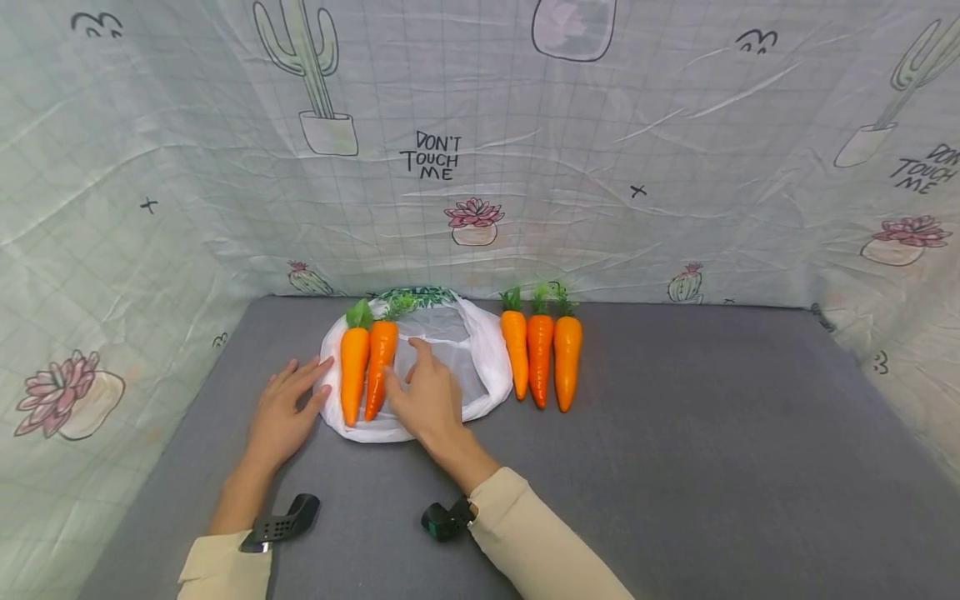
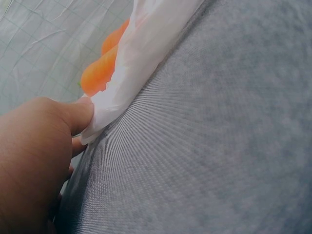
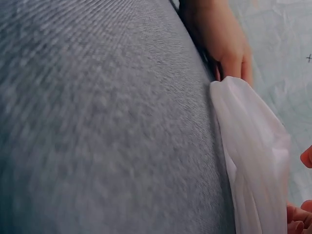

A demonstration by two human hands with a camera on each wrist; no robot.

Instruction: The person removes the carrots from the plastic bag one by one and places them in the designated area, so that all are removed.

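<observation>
A white plastic bag lies with its mouth spread wide on the grey table. Two orange carrots with green tops, one at the far left and another beside it, lie side by side in its left part. My left hand touches the bag's left rim, fingers fairly straight; the left wrist view shows the thumb against the white plastic. Over the bag's middle is my right hand, index finger extended and thumb close to the second carrot, gripping nothing visible. Some right fingers are hidden.
Three more carrots lie in a row just right of the bag, tops toward the back. A patterned cloth hangs behind the grey table and along its sides. Each wrist carries a black camera mount.
</observation>
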